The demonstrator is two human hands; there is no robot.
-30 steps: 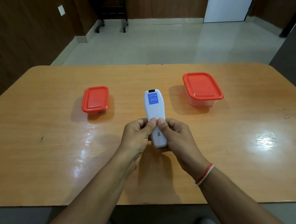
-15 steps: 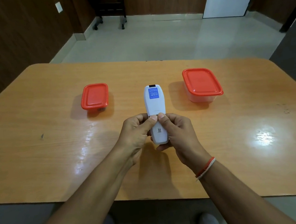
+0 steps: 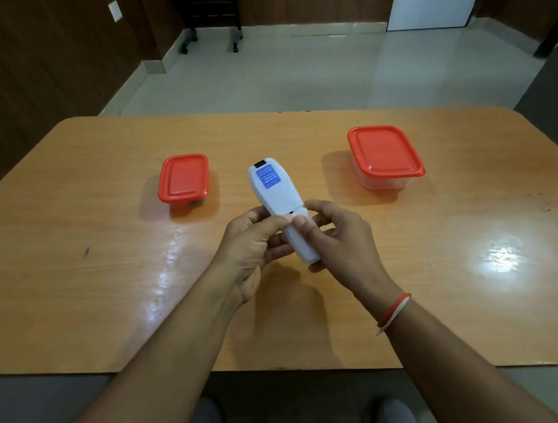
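A white remote control (image 3: 277,194) with a blue label lies back side up in both my hands, above the wooden table (image 3: 70,267). Its far end tilts a little to the left. My left hand (image 3: 254,248) grips its lower part from the left, thumb laid across the back. My right hand (image 3: 339,239) holds it from the right, thumb pressing on the battery cover (image 3: 303,243), which sits slightly shifted toward me with a thin gap at its upper edge.
A small container with a red lid (image 3: 184,181) stands on the table to the left of the remote. A larger clear container with a red lid (image 3: 385,155) stands to the right. Tiled floor and a wheeled stand (image 3: 207,15) lie beyond the table.
The remote has turned so its far end points more to the left. Both thumbs stayed on its back, and the battery cover has slid slightly toward me, opening a gap.
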